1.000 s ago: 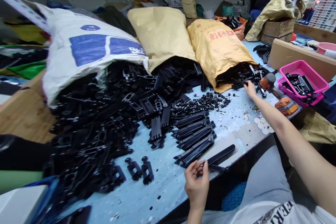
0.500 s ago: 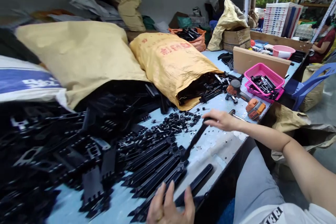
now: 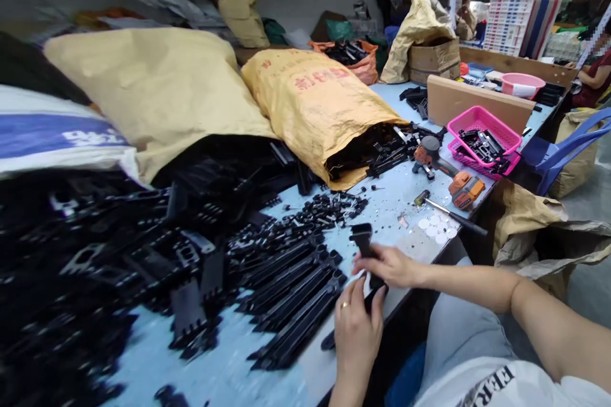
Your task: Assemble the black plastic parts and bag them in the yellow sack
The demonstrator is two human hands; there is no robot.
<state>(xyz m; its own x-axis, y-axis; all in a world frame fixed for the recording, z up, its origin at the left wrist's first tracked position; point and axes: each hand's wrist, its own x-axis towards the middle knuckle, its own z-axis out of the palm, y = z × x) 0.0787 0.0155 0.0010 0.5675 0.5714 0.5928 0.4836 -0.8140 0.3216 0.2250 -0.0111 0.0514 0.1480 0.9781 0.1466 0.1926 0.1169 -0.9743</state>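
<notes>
Both hands meet at the near edge of the light blue table (image 3: 229, 375). My right hand (image 3: 389, 265) is closed on a long black plastic part (image 3: 361, 239) whose upper end sticks up past the fingers. My left hand (image 3: 356, 324) is closed around the lower end of the same part or another black strip; I cannot tell which. Just left of my hands lies a row of long black plastic strips (image 3: 293, 302) side by side.
Heaps of black plastic parts (image 3: 95, 254) spill from a white-and-blue sack (image 3: 57, 133) and two yellow sacks (image 3: 324, 102). An orange drill (image 3: 446, 172), a hammer (image 3: 449, 213), white discs (image 3: 434, 227) and a pink basket (image 3: 482, 137) lie to the right. Another person (image 3: 594, 70) sits far right.
My right hand pulled back from the far sack toward me carrying a black part. It now meets my left hand at the table edge. The view swung right.
</notes>
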